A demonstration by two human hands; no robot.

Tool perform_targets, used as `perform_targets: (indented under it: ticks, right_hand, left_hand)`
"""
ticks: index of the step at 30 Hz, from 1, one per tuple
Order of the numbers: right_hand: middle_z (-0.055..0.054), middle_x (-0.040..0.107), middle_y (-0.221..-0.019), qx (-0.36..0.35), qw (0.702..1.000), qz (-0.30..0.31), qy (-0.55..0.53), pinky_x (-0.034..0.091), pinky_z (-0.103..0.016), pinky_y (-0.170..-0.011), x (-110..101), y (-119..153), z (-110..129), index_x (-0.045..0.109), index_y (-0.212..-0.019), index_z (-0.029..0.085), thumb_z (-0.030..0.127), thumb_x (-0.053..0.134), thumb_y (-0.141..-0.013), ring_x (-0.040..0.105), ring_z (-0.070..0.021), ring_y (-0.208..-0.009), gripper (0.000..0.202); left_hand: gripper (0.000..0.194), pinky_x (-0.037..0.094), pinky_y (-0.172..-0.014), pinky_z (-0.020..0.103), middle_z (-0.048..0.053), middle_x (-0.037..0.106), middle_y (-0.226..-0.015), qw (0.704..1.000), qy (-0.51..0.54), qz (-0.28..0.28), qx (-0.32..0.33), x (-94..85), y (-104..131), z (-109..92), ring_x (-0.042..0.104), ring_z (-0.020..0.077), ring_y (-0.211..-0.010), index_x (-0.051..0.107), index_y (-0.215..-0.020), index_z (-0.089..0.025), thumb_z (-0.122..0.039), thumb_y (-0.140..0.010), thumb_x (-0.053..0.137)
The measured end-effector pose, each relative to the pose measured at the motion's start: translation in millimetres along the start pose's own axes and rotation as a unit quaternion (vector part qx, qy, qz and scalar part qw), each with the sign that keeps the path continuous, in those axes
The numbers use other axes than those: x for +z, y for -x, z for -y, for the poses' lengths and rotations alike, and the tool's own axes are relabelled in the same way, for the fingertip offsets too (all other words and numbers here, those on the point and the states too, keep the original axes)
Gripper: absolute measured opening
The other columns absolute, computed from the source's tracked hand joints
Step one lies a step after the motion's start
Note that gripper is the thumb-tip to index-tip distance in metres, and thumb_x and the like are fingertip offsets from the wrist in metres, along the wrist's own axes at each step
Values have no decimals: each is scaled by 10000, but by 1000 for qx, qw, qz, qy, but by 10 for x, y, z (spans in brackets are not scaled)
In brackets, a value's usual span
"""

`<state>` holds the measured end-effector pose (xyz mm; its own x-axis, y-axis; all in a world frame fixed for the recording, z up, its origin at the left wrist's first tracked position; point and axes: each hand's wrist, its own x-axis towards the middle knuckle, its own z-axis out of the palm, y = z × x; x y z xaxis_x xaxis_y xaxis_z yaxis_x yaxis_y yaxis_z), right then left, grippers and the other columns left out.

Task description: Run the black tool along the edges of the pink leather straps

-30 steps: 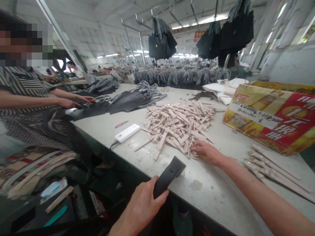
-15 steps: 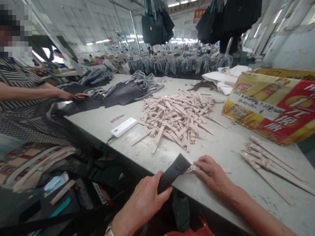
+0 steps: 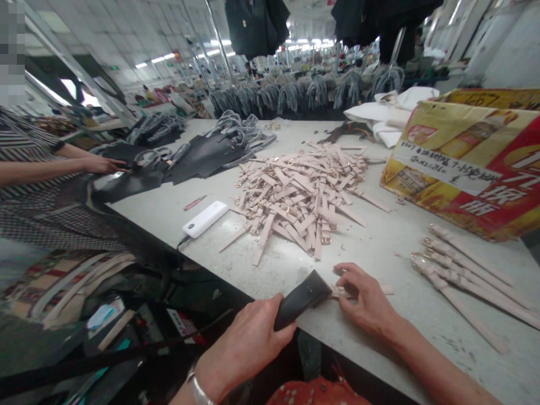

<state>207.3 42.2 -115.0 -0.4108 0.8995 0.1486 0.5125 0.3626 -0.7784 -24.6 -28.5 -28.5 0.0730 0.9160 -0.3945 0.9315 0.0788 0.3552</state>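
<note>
My left hand (image 3: 257, 329) is closed around a black leather piece (image 3: 301, 301), flat and strap-like, its far end tipped up over the table edge. Just right of that end lies a beige strap (image 3: 387, 289) on the table, partly covered by my right hand (image 3: 365, 298). The right thumb and fingers are curved and apart over the strap; whether they touch it is hard to see. Beyond both hands spreads a heap of beige straps (image 3: 306, 197) with gold-coloured buckles. Several more beige straps (image 3: 468, 275) lie side by side to the right.
A white power bank (image 3: 205, 219) with a cable and a red pen-like tool (image 3: 194, 203) lie left of the heap. A yellow and red carton (image 3: 459, 163) stands at right. Black bag pieces (image 3: 211, 157) lie further back, near another person's hand (image 3: 103, 164).
My right fingers have spread and lifted from the buckle end of the strap. The black piece's end has shifted slightly right and down. The view has moved a little.
</note>
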Motion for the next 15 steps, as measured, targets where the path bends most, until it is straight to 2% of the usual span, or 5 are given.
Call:
perform_targets:
  ticks: [2,5,7,11,15]
  right_hand:
    - [-89,519,-1170,10,1000,10,2,465,-286,-702,-10,4,-10,589,-752,180,86,498,-636,569,-181,-884,174]
    - [-94,507,-1177,-4,999,22,33,442,-364,-855,-59,24,-40,606,-769,191,106,520,-654,511,-234,-1042,166]
    - [-96,521,-1138,-19,998,25,56,420,-398,-899,-112,45,-63,623,-791,200,135,541,-686,491,-247,-1057,148]
    - [-85,558,-998,-27,997,38,61,455,-359,-822,-197,80,-87,639,-823,208,159,525,-752,526,-220,-946,144]
    - [-68,573,-918,-32,997,42,48,468,-331,-772,-195,105,-94,639,-870,211,145,509,-757,545,-203,-885,184]
  left_hand:
    - [290,430,-760,306,54,647,-902,1000,4,13,-8,-35,-9,-27,607,219,-878,584,-966,-217,-429,-818,451]
    - [278,435,-740,297,47,645,-879,1000,6,24,-13,-59,-17,-39,610,212,-857,584,-948,-221,-427,-819,449]
    - [298,438,-755,310,48,640,-882,1000,1,24,-11,-49,-21,-23,608,219,-864,583,-968,-228,-448,-820,448]
    - [378,435,-791,336,58,629,-905,1000,-16,21,-3,-22,-26,17,598,235,-890,566,-1047,-232,-507,-816,448]
    - [326,429,-718,306,43,625,-840,999,-35,31,6,-51,-36,-17,601,218,-816,575,-979,-234,-488,-825,439]
